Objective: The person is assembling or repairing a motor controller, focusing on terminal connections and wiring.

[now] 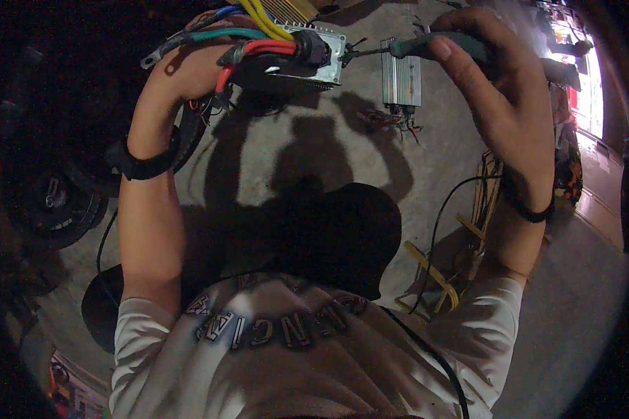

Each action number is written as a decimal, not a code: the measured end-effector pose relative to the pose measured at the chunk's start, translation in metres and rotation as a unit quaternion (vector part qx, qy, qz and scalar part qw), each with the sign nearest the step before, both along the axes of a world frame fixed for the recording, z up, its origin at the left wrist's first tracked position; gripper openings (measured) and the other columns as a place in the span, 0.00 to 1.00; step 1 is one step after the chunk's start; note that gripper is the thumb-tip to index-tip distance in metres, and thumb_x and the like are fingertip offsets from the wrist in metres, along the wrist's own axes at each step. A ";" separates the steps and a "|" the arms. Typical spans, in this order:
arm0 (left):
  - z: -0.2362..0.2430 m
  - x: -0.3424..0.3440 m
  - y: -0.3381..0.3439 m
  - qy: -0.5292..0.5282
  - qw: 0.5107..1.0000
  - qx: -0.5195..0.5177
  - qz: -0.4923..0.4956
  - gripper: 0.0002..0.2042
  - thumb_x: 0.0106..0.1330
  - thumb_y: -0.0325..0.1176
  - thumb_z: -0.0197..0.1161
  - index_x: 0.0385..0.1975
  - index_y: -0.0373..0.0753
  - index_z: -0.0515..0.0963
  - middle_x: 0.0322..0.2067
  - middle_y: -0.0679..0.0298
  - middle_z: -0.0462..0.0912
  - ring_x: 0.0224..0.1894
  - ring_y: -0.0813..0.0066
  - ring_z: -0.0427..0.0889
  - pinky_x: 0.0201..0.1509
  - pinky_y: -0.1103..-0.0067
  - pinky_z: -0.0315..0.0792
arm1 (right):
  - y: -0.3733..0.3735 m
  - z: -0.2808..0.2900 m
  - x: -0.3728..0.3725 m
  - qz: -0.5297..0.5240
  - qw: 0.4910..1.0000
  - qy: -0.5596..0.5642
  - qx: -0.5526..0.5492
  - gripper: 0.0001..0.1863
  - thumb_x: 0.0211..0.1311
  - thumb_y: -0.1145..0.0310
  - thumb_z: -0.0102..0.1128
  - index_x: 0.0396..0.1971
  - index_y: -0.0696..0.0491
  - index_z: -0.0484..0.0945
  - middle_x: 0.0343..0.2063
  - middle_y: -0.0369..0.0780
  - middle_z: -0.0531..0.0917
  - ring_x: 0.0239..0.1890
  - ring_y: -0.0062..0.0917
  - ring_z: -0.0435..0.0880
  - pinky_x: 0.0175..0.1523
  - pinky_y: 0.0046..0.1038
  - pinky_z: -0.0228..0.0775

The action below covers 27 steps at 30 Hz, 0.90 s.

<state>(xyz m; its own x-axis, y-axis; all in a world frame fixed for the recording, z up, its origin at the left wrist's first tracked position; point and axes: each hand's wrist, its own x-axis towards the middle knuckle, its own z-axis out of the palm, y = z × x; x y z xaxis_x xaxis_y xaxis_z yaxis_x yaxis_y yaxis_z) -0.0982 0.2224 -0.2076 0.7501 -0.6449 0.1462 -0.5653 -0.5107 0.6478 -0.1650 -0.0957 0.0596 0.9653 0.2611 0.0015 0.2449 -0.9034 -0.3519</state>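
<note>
My left hand (189, 73) is closed on a silver metal motor controller (334, 59), held up above the floor. Its fingertips are hidden behind the case and a bundle of thick red, yellow, green and blue wires (269, 47), some ending in ring lugs. A dark round cable fitting (312, 49) sits where the wires meet the case. In my right hand (496, 77) is a screwdriver with a dark green handle (414, 47), the thumb pressed along it. Its thin shaft points left, and the tip meets the controller's end plate, near small dark pieces I cannot make out.
Another finned silver controller (402, 77) lies on the concrete floor (440, 133), with thin wires at its near end. Dark wheels or tyres (52, 202) stand at the left. A yellowish frame (437, 276) and a black cable (433, 230) are at the lower right.
</note>
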 end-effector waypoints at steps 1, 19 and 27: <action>0.000 0.001 -0.003 -0.001 1.000 -0.004 -0.001 0.23 0.59 0.34 0.63 0.58 0.45 0.77 0.58 0.57 0.78 0.62 0.59 0.73 0.68 0.67 0.63 | -0.006 0.002 0.004 -0.002 1.000 -0.001 -0.003 0.12 0.67 0.66 0.63 0.34 0.61 0.80 0.26 0.45 0.80 0.31 0.30 0.79 0.37 0.36 0.68; -0.004 -0.002 0.000 0.011 1.000 -0.017 0.016 0.23 0.59 0.34 0.63 0.57 0.45 0.78 0.57 0.57 0.78 0.61 0.60 0.74 0.67 0.67 0.64 | 0.001 -0.004 0.001 0.000 1.000 0.018 0.007 0.11 0.66 0.68 0.63 0.34 0.62 0.79 0.26 0.45 0.79 0.31 0.29 0.79 0.37 0.35 0.68; -0.006 0.001 -0.003 0.015 0.999 -0.031 0.020 0.23 0.59 0.34 0.63 0.57 0.45 0.78 0.56 0.57 0.79 0.61 0.60 0.74 0.66 0.68 0.65 | -0.013 0.001 0.012 -0.018 0.994 0.096 0.051 0.12 0.66 0.66 0.63 0.34 0.62 0.79 0.27 0.46 0.80 0.32 0.30 0.79 0.39 0.35 0.69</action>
